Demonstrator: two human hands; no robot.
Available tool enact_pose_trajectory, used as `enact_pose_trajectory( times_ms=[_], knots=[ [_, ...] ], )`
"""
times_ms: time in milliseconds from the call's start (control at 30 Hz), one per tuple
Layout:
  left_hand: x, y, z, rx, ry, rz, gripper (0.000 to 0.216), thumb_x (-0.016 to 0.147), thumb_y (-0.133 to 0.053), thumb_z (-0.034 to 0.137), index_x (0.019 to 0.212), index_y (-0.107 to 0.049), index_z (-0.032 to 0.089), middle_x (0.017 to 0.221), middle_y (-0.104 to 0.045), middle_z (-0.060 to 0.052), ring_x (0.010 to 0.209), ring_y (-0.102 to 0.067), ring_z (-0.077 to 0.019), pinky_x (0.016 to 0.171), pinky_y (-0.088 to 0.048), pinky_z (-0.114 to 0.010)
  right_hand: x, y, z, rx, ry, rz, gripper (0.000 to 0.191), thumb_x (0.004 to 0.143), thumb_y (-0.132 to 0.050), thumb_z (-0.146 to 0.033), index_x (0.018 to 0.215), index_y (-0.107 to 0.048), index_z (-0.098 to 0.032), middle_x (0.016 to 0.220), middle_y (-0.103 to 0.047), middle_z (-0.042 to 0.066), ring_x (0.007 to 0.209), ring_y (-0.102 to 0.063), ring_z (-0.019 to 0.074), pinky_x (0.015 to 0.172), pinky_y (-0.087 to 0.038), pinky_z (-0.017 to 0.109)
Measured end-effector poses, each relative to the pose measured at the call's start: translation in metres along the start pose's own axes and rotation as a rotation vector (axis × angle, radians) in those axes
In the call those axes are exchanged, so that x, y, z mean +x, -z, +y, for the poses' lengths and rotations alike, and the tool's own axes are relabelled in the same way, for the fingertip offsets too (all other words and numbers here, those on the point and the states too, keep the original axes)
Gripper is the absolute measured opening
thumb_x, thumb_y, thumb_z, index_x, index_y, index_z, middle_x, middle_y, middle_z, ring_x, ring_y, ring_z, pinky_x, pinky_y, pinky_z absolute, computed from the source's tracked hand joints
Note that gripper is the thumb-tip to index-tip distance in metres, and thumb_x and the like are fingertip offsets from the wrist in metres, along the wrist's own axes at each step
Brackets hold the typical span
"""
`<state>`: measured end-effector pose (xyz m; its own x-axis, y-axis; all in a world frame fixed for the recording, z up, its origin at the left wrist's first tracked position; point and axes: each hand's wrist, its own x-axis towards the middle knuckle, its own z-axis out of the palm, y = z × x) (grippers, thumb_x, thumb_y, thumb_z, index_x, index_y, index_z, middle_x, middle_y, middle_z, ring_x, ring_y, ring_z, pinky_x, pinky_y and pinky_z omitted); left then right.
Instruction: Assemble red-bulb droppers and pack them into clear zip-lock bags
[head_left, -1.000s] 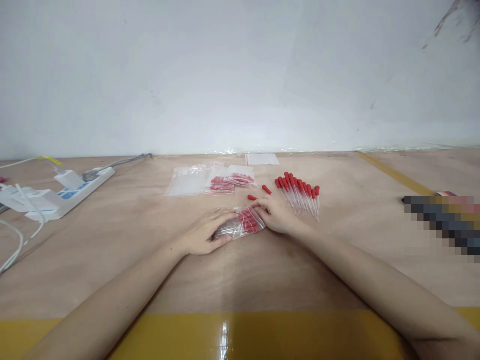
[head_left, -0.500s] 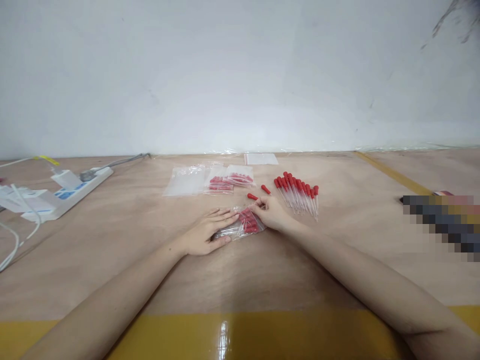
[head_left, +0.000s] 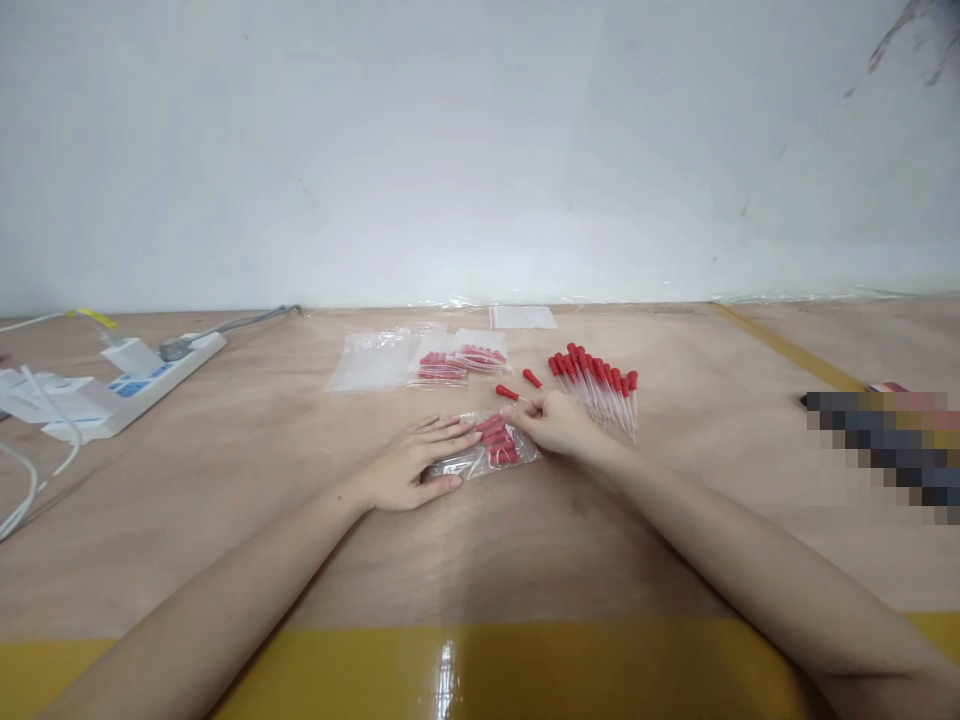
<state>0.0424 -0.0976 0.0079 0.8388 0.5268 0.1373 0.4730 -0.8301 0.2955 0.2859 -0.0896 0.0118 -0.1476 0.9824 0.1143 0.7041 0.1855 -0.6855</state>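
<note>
My left hand (head_left: 416,462) lies flat with fingers stretched out on a clear zip bag (head_left: 487,450) that holds several red-capped droppers. My right hand (head_left: 559,422) rests at the bag's right end, its fingers curled in a pinch near a loose red-capped dropper (head_left: 507,393); what it grips is too small to name. A second loose dropper (head_left: 532,378) lies just beyond. A row of several red-capped droppers (head_left: 598,385) is spread on the table right of my right hand.
Filled and empty clear bags (head_left: 420,362) lie further back, with a white packet (head_left: 523,317) near the wall. A white power strip with plugs and cables (head_left: 120,385) sits at the far left. A blurred-out object (head_left: 885,450) is at the right. Yellow tape edges the table front (head_left: 480,670).
My right hand has shifted slightly right and back along the bag's end, toward the loose dropper. My left hand has stayed flat on the bag.
</note>
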Motion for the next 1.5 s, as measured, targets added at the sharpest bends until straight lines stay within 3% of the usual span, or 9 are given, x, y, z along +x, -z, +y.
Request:
enact_pose_trajectory(
  times_ms=[100,267,433,633,833,1067,1200,1333,1500],
  knots=[
    [0.0,0.001,-0.001,-0.002,-0.004,-0.007,0.054,0.084,-0.048,0.037,0.135,-0.029,0.029,0.142,-0.027,-0.003,0.132,-0.023,-0.0219,0.108,-0.017,-0.047,0.002,-0.005,0.001,0.198,-0.079,-0.095,0.021,0.067,-0.062,-0.031,0.055,-0.053,-0.016,0.045,-0.049,-0.004,0.044,-0.044,0.0085,0.046,-0.031,0.021],
    [0.0,0.002,0.0,-0.024,-0.013,0.004,0.053,0.084,-0.049,0.035,0.134,-0.032,0.029,0.141,-0.031,-0.003,0.132,-0.024,-0.021,0.108,-0.018,-0.046,0.004,-0.008,0.001,0.427,-0.261,-0.025,0.009,0.061,-0.064,-0.012,0.066,-0.056,-0.015,0.047,-0.052,-0.006,0.043,-0.044,0.0071,0.047,-0.035,0.02],
    [0.0,0.001,0.0,-0.043,-0.014,0.02,0.054,0.083,-0.05,0.034,0.133,-0.033,0.029,0.141,-0.031,-0.003,0.131,-0.025,-0.0227,0.107,-0.019,-0.048,0.0,0.0,-0.002,0.375,-0.127,-0.213,0.021,0.067,-0.061,-0.025,0.051,-0.052,-0.016,0.045,-0.049,-0.006,0.044,-0.042,0.0068,0.047,-0.033,0.02],
    [0.0,0.001,-0.001,-0.044,-0.012,0.011,0.054,0.083,-0.05,0.035,0.134,-0.032,0.03,0.141,-0.03,-0.003,0.131,-0.025,-0.0225,0.107,-0.018,-0.048,-0.002,-0.001,-0.005,0.205,-0.122,-0.077,0.022,0.06,-0.067,-0.024,0.05,-0.049,-0.016,0.044,-0.048,-0.005,0.045,-0.045,0.0079,0.043,-0.032,0.02],
    [0.0,0.001,-0.001,-0.051,-0.028,0.016,0.054,0.082,-0.05,0.034,0.134,-0.033,0.029,0.14,-0.033,-0.003,0.13,-0.027,-0.0223,0.107,-0.019,-0.047,-0.003,0.003,-0.015,0.47,-0.397,-0.168,0.024,0.055,-0.071,-0.011,0.074,-0.057,-0.015,0.049,-0.056,-0.005,0.037,-0.042,0.0067,0.037,-0.032,0.019],
    [-0.001,0.003,0.003,-0.17,-0.069,0.084,0.051,0.082,-0.051,0.032,0.131,-0.039,0.026,0.139,-0.035,-0.005,0.128,-0.032,-0.0218,0.107,-0.025,-0.042,-0.003,0.007,-0.013,0.657,-0.36,-0.36,0.006,0.063,-0.067,-0.013,0.064,-0.06,-0.014,0.054,-0.06,-0.001,0.041,-0.047,0.0055,0.037,-0.035,0.015],
    [-0.007,0.004,-0.018,-0.103,0.14,0.343,0.043,0.084,-0.048,0.037,0.124,-0.048,0.022,0.133,-0.044,-0.006,0.124,-0.038,-0.0218,0.104,-0.031,-0.04,0.003,0.026,-0.007,0.922,-0.337,-0.389,0.009,0.069,-0.06,-0.011,0.078,-0.062,-0.014,0.066,-0.066,0.004,0.056,-0.061,0.0124,0.051,-0.051,0.023],
    [-0.02,0.011,-0.069,0.255,0.542,0.579,0.046,0.08,-0.048,0.047,0.116,-0.056,0.019,0.126,-0.051,-0.007,0.124,-0.037,-0.0245,0.105,-0.026,-0.043,0.019,0.057,-0.004,1.136,-0.341,-0.119,0.012,0.075,-0.048,-0.006,0.078,-0.059,-0.01,0.064,-0.065,0.006,0.054,-0.061,0.0116,0.045,-0.05,0.019],
    [-0.03,0.022,-0.107,0.335,0.89,0.467,0.056,0.084,-0.04,0.045,0.131,-0.04,0.015,0.137,-0.037,-0.012,0.13,-0.028,-0.0259,0.105,-0.024,-0.043,0.061,0.053,-0.009,1.334,-0.252,0.221,0.015,0.072,-0.042,0.0,0.073,-0.054,-0.01,0.068,-0.065,0.008,0.069,-0.063,0.0121,0.06,-0.054,0.018]
  ],
)
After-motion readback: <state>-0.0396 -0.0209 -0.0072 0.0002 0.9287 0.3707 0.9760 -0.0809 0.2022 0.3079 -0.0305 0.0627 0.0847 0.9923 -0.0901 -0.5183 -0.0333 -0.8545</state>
